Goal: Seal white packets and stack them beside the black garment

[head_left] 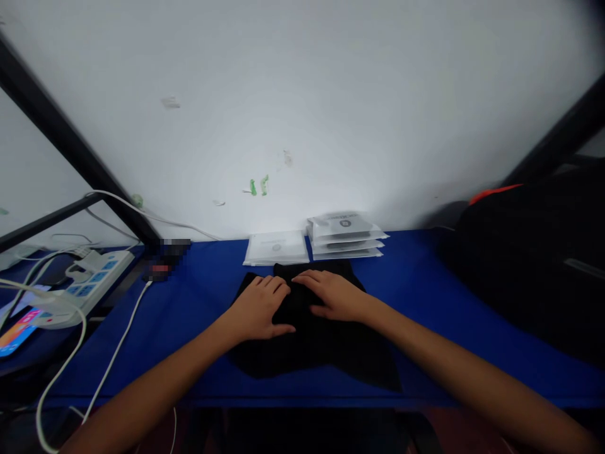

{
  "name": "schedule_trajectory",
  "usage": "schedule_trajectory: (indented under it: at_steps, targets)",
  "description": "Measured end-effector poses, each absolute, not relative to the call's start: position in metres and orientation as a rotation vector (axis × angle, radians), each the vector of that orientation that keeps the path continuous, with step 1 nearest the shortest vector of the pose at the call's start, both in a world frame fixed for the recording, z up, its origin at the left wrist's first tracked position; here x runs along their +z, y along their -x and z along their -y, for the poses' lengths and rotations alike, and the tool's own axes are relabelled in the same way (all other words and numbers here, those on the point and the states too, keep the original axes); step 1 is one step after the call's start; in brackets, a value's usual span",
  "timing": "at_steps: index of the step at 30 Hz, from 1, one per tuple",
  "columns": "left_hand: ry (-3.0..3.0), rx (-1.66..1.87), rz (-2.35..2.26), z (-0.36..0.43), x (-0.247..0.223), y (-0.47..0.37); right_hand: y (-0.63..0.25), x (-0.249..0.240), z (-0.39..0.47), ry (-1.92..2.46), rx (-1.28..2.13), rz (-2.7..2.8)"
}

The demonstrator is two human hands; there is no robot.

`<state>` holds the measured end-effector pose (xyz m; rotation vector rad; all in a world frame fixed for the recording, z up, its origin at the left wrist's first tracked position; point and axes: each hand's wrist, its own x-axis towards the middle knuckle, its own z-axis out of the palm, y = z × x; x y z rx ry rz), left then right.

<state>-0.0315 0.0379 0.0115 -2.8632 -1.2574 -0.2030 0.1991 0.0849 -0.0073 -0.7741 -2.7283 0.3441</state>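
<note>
A piece of black cloth (312, 350), perhaps a garment, lies spread on the blue tabletop in front of me; its exact kind is hard to make out. My left hand (262, 309) rests palm down on its left part, thumb out to the side. On the upper right part lies my right hand (336, 296), with fingers stretched toward the left hand. Neither hand grips the cloth. Just behind it sit a flat white zip bag (276, 248) and, to the right, a stack of several similar printed bags (347, 233).
At the left stand a white power strip (97, 284) with cables and a lit phone (19, 331). A white cable (120, 343) crosses the blue table (184, 340). A large black bag (534, 265) fills the right side. A white wall (331, 113) rises behind.
</note>
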Motion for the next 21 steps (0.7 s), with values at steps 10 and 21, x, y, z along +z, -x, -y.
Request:
schedule_trajectory:
  at_steps: [10, 21]
  targets:
    - [2.715, -0.585, 1.383, -0.044, 0.012, 0.022, -0.197, 0.006, -0.084, 0.598, 0.426, 2.498]
    - [2.933, -0.636, 1.422, -0.134, 0.0, 0.08, -0.202, 0.004, -0.08, 0.685, -0.158, 2.728]
